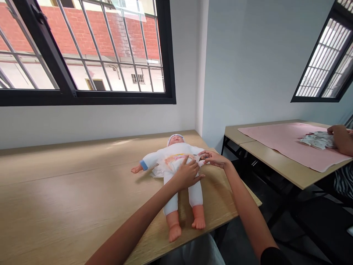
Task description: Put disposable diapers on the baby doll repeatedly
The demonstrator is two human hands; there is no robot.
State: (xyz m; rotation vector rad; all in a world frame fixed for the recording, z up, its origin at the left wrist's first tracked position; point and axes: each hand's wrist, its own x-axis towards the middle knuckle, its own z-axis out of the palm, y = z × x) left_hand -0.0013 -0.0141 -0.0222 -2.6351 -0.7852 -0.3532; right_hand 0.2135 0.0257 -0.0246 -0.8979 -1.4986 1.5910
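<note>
A baby doll (pixel 179 148) lies on its back on the wooden table, its head toward the wall and its bare feet toward me. It wears a white suit with a blue cuff and a patterned headband. Around its waist is a white diaper (pixel 176 161) with an orange and pink print, one side wing spread out at the left. My left hand (pixel 188 173) lies over the diaper's front, fingers bent against it. At the doll's right-hand side in the view, my right hand (pixel 215 159) pinches the diaper's edge. My fingers partly hide that edge.
The wooden table (pixel 68 191) runs along the wall under a barred window (pixel 110 48). To the right, across a gap, another table (pixel 257 151) bears a pink mat (pixel 284 138). There, another person's hand (pixel 340 136) touches a crumpled whitish cloth (pixel 317 140).
</note>
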